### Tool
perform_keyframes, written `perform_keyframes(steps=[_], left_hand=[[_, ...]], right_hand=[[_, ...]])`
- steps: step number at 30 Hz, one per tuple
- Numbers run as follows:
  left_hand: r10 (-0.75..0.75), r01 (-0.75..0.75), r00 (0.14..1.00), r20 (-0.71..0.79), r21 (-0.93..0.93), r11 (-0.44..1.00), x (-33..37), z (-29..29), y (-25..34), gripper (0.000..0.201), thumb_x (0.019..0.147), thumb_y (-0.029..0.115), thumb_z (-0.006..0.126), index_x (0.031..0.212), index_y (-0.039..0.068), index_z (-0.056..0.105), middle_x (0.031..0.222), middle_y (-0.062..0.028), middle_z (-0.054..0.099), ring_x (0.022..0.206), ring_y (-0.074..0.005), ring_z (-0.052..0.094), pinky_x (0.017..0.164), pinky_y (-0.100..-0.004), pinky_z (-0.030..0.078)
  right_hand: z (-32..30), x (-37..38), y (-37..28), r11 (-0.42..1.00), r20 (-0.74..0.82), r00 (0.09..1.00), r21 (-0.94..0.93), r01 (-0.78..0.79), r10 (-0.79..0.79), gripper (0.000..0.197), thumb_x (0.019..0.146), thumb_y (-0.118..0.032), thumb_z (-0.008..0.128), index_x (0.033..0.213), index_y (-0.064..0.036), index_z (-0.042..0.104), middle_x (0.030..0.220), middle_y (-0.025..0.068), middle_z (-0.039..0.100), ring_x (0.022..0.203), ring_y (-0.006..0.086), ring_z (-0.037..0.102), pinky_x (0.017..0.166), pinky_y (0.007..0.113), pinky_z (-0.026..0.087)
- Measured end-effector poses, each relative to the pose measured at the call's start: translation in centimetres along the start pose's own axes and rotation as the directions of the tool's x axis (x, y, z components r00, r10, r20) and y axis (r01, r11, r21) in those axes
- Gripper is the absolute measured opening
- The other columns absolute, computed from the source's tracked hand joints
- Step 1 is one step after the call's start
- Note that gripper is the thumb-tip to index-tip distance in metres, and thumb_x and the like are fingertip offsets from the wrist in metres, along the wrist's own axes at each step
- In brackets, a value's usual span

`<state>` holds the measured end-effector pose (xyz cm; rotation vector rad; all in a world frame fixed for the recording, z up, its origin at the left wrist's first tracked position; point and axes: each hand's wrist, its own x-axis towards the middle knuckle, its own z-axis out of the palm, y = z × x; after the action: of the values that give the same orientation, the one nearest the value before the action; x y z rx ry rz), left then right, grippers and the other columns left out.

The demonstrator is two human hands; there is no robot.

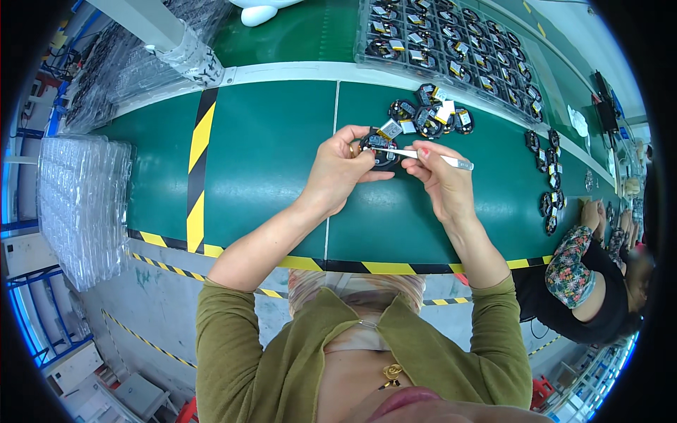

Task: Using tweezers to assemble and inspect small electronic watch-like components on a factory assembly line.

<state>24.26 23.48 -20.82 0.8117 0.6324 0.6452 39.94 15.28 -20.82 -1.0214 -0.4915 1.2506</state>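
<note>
Between the fingers of my left hand (340, 166) is a round black electronic module (381, 156), held a little above the green table. A silver battery cell (390, 128) sticks out from its far edge. My right hand (443, 173) is closed on a pair of white tweezers (451, 163), their points reaching left onto the module's inner face. What the tips touch there is too small to make out. Just beyond my hands lies a loose pile of similar round modules (429, 121) with silver and white battery cells.
A clear compartment tray (451, 46) full of modules stands at the back right. More modules (550, 169) lie along the right side, near another person's arm (575, 264). Stacked clear trays (84, 204) stand at the left. Striped tape (201, 169) crosses the green table (268, 155).
</note>
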Motion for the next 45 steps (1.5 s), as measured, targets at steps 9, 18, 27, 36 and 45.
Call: perform_keyframes(steps=[9,18,27,36,45], left_hand=[[-0.020,0.020,1.000,0.016,-0.020,1.000,-0.1,0.0,0.0,0.026,0.082,-0.006,0.042,0.108,-0.006,0.040,0.093,-0.0120,0.056,0.082,-0.0182,0.061,0.071,-0.0318,0.056],[-0.023,0.024,0.998,0.053,-0.022,0.999,-0.2,0.0,0.0,0.024,0.084,-0.004,0.042,0.108,-0.007,0.039,0.096,-0.0142,0.055,0.085,-0.0195,0.060,0.072,-0.0318,0.056],[-0.008,0.026,0.993,0.119,-0.145,0.989,-0.4,-0.1,0.4,0.017,0.092,0.014,0.038,0.101,0.001,0.044,0.097,-0.0115,0.055,0.087,-0.0214,0.060,0.074,-0.0385,0.055],[0.009,-0.005,0.999,0.041,-0.102,0.995,-0.2,-0.3,0.8,0.019,0.092,0.013,0.038,0.101,-0.002,0.045,0.098,-0.0141,0.056,0.086,-0.0241,0.061,0.071,-0.0363,0.055],[0.018,-0.018,1.000,0.006,-0.053,0.998,0.1,-0.3,0.1,0.021,0.090,0.012,0.042,0.105,-0.004,0.045,0.094,-0.0112,0.058,0.080,-0.0170,0.061,0.069,-0.0309,0.055]], right_hand=[[0.6,-0.3,0.0,0.999,-0.032,0.999,-0.014,0.044,-0.044,0.021,0.082,-0.004,0.055,0.097,0.0101,0.055,0.090,0.0213,0.060,0.075,0.0233,0.063,0.066,0.027,0.053],[0.4,-0.1,0.0,0.995,0.011,0.995,-0.028,0.100,-0.100,0.021,0.082,-0.005,0.056,0.098,0.0084,0.056,0.092,0.0219,0.060,0.076,0.0258,0.063,0.067,0.030,0.053],[0.5,-0.7,0.0,0.983,0.042,0.982,-0.014,0.183,-0.183,0.019,0.083,-0.004,0.054,0.098,0.0078,0.057,0.093,0.0216,0.060,0.079,0.0267,0.063,0.071,0.032,0.053],[0.8,-0.6,-0.2,0.954,0.078,0.953,-0.050,0.296,-0.292,0.030,0.084,-0.004,0.053,0.111,0.0043,0.044,0.093,0.0228,0.059,0.076,0.0270,0.063,0.066,0.032,0.053],[2.0,-2.1,0.0,0.931,0.378,0.891,-0.347,-0.117,0.253,0.017,0.086,-0.011,0.052,0.096,0.0018,0.055,0.069,0.0119,0.061,0.048,0.0141,0.057,0.042,0.022,0.045]])
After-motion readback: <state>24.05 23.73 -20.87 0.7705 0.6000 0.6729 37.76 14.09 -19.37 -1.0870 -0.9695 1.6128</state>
